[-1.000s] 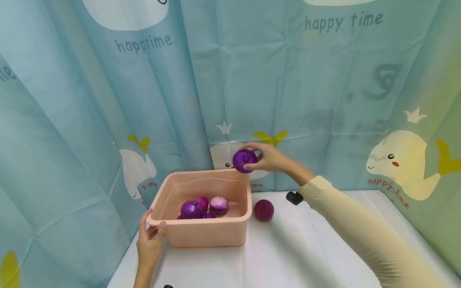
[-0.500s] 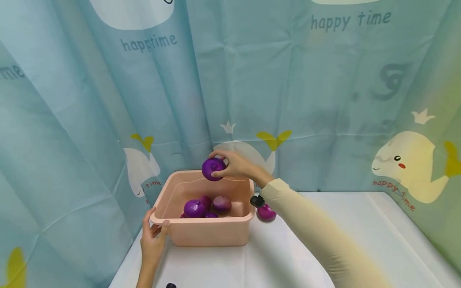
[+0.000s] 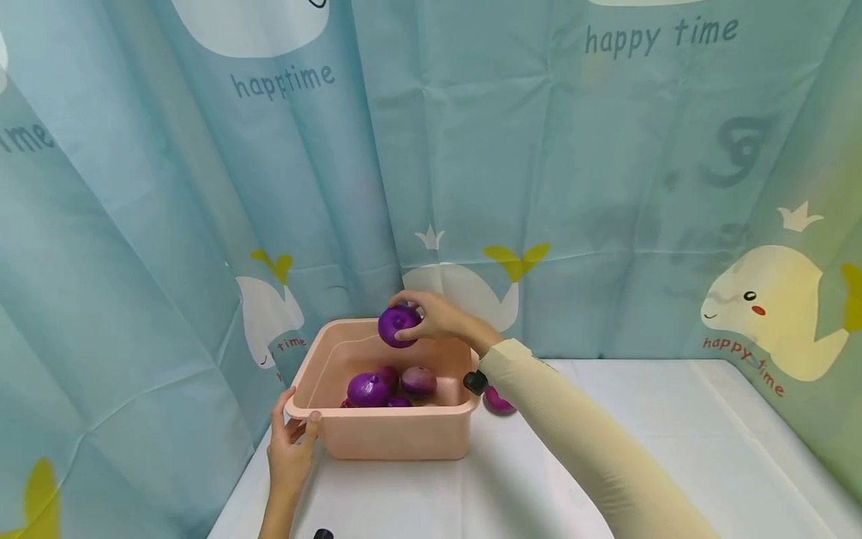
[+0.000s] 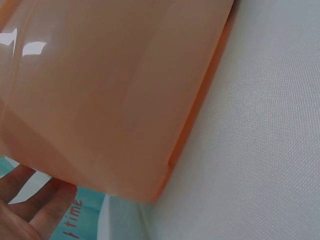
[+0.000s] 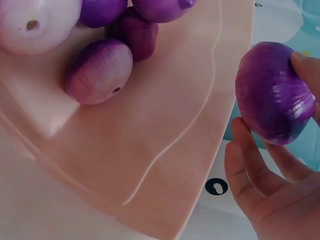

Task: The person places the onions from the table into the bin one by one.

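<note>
My right hand [image 3: 438, 316] pinches a purple onion [image 3: 399, 326] between thumb and fingers, above the back part of a pink plastic bin [image 3: 390, 434]. The right wrist view shows this glossy onion [image 5: 272, 92] close up, with the thumb on one side and fingers below. With my left hand [image 3: 289, 449] I hold the bin's front left corner, thumb in front and fingers at the side; its fingers [image 4: 52, 200] appear against the bin wall in the left wrist view. Inside lie several purple onions [image 3: 367, 390] and a paler one [image 5: 42, 25].
Another red-purple onion [image 3: 498, 403] sits on the white table [image 3: 539, 464] right of the bin, partly hidden by my right sleeve [image 3: 572, 404]. A blue curtain [image 3: 586, 224] with whale prints hangs close behind the bin and along both sides.
My right hand has carried the purple onion left, from the bin's back right corner to over its inside, then slightly lower. My left hand keeps its hold on the corner.
</note>
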Demonstrator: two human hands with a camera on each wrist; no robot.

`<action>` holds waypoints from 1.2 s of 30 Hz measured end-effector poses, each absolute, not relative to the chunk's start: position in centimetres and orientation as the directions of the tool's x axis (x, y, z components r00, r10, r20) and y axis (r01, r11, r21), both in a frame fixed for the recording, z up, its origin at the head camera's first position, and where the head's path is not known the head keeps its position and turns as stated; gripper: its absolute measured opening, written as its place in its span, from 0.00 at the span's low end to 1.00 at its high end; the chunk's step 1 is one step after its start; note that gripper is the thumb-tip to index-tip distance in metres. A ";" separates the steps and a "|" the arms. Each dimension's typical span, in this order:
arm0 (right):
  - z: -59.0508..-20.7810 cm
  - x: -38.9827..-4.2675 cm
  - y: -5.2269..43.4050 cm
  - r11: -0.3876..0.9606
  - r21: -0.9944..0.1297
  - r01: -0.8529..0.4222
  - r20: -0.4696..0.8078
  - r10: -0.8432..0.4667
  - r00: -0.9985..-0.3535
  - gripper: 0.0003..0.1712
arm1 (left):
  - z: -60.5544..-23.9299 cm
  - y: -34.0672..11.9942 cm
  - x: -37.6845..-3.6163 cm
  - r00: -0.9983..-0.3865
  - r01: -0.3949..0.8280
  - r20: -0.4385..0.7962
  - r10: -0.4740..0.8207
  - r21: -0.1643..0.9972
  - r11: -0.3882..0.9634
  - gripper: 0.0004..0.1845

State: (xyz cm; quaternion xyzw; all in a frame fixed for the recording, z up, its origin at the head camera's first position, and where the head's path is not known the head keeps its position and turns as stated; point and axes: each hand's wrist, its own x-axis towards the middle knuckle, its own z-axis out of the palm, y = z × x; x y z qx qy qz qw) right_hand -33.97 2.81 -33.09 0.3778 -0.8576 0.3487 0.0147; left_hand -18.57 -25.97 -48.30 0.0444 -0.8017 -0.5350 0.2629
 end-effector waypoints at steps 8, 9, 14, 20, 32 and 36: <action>-33.3 -33.8 3.1 0.466 -0.609 -0.642 0.248 -0.656 -0.712 0.32 | -48.4 -25.9 -18.6 -0.862 0.201 0.359 -0.357 0.890 0.410 0.34; -33.3 -33.8 3.1 0.468 -0.608 -0.642 0.243 -0.659 -0.711 0.34 | -48.4 -25.9 -18.6 -0.861 0.201 0.360 -0.360 0.890 0.409 0.34; -33.4 -34.0 3.3 0.462 -0.596 -0.657 0.248 -0.672 -0.698 0.42 | -48.4 -25.9 -18.4 -0.851 0.221 0.381 -0.361 0.884 0.412 0.34; -33.2 -34.1 3.7 0.438 -0.595 -0.674 0.267 -0.683 -0.680 0.42 | -48.5 -25.9 -18.5 -0.843 0.247 0.403 -0.356 0.878 0.411 0.33; -32.7 -33.7 6.8 0.412 -0.601 -0.685 0.304 -0.675 -0.672 0.40 | -48.8 -26.1 -18.7 -0.839 0.248 0.405 -0.364 0.880 0.406 0.33; -32.9 -33.8 9.0 0.419 -0.584 -0.695 0.330 -0.660 -0.675 0.41 | -48.6 -26.0 -18.7 -0.842 0.227 0.394 -0.369 0.879 0.419 0.33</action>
